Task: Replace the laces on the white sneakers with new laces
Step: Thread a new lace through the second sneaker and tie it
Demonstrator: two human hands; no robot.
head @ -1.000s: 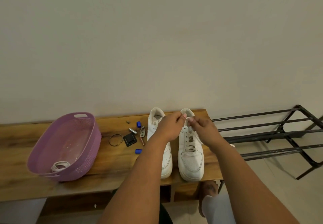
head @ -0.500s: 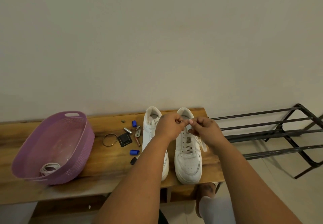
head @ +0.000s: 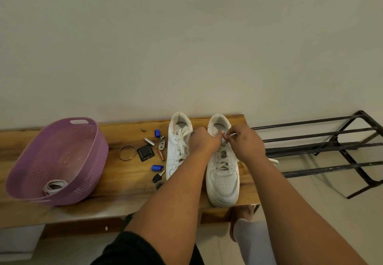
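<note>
In the head view, we see the two white sneakers side by side on the wooden bench (head: 124, 190), heels toward the wall. We take the right sneaker (head: 222, 173) as our landmark. Both hands meet over its upper eyelets: the left hand (head: 204, 142) has its fingers curled in at the tongue, seemingly nipping the lace (head: 222, 164), though the exact contact is hidden; the right hand (head: 246, 142) pinches a thin white lace end between fingertips. Lower down the sneaker the lace lies crossed through the eyelets, and a loose end (head: 273, 161) trails off to its right, past the forearm. The left sneaker (head: 178, 146) stands just to the left of the landmark, its lace loosely knotted.

Further left lie small oddments, then a purple basket (head: 87, 161) well apart, with a coiled white lace (head: 55, 186) inside.

We judge that the step in hand is working the lace at the top eyelets of the right sneaker; whether unthreading or threading we cannot tell. The next move calls for a steady pull of the pinched end through its eyelet while the other hand steadies the tongue.
</note>
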